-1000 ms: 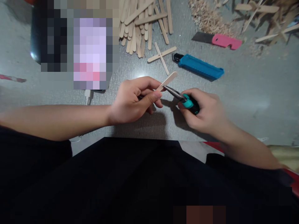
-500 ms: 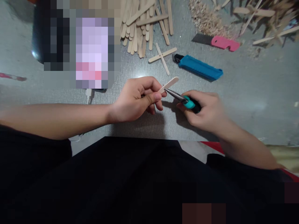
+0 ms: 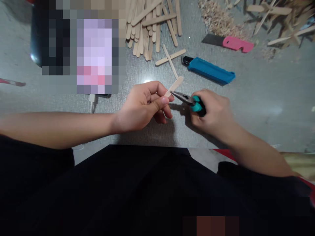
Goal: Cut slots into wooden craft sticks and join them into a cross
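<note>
Between thumb and fingers, my left hand [image 3: 147,105] pinches a wooden craft stick [image 3: 175,85], its rounded end pointing up and to the right. My right hand [image 3: 213,113] is wrapped round needle-nose pliers [image 3: 188,99] with teal and black handles. The pliers' tips are at the stick's lower edge, close to my left fingertips; whether the jaws grip the wood I cannot tell. Just beyond the held stick, two crossed craft sticks [image 3: 169,58] lie on the table.
A blue cutter [image 3: 211,70] and a pink-handled blade [image 3: 237,44] lie beyond my right hand. Farther back are a pile of craft sticks [image 3: 147,29], wood shavings [image 3: 219,21] and more crossed sticks [image 3: 270,11]. At left are a blurred-out phone [image 3: 94,52] with a white cable [image 3: 92,101] and a brush [image 3: 12,82].
The pliers have turned slightly and shifted left, their handles now showing more spread. The held stick has tilted a little more upright and moved slightly left.
</note>
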Demonstrator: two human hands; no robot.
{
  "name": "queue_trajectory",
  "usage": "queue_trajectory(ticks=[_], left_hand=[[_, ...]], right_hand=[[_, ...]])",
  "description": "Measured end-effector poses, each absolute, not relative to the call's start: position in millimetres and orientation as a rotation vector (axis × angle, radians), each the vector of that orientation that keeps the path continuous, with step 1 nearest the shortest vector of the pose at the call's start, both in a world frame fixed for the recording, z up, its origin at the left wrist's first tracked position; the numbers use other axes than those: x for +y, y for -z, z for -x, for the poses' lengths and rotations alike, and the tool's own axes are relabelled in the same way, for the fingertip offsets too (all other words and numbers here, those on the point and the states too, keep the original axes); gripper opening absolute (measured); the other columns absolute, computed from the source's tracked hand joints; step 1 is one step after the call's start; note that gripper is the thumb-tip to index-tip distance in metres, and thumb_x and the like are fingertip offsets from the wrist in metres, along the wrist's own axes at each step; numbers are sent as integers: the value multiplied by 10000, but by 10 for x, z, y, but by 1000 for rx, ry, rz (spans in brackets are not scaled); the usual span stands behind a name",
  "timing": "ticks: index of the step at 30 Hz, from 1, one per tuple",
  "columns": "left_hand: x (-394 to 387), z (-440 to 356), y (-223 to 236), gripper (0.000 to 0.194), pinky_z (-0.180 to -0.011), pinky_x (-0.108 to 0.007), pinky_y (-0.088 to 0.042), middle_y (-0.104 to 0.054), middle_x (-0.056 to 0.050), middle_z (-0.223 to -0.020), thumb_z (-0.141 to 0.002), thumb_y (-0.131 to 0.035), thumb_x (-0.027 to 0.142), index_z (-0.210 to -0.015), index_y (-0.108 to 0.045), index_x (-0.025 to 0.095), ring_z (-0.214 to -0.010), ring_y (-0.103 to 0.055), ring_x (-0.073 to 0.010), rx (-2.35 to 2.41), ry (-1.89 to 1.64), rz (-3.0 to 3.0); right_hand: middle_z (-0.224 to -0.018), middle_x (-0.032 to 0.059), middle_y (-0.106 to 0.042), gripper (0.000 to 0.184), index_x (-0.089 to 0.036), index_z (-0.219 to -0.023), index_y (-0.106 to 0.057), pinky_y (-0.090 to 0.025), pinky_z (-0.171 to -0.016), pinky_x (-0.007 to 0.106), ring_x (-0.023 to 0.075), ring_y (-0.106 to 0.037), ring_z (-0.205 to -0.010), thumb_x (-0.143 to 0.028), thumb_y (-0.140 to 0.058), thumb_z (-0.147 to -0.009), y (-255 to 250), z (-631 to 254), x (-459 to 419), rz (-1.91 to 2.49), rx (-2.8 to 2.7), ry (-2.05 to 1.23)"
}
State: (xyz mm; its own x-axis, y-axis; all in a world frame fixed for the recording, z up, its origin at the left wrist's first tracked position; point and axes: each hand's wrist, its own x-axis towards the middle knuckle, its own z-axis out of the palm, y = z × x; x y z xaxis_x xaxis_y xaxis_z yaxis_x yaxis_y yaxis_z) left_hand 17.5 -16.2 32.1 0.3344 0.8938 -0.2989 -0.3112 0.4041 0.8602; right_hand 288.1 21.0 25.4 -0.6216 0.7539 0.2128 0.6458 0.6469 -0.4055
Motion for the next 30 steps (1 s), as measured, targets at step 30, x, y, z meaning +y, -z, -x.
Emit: queue_trajectory(ticks=[30], left_hand=[[-262,-176,-257,491,-740,-313,-735,-835,-18,-848,-1032,-845,610,-956,-551,225,-831,-894,-213,727,-1000,-875]], right_hand=[[-751,-27,-733,85,-310,-976,-686,-534,-590,367,217,-682,-628,-245,-740,-962,-634,-2751,69,1259,-2303,-1351]])
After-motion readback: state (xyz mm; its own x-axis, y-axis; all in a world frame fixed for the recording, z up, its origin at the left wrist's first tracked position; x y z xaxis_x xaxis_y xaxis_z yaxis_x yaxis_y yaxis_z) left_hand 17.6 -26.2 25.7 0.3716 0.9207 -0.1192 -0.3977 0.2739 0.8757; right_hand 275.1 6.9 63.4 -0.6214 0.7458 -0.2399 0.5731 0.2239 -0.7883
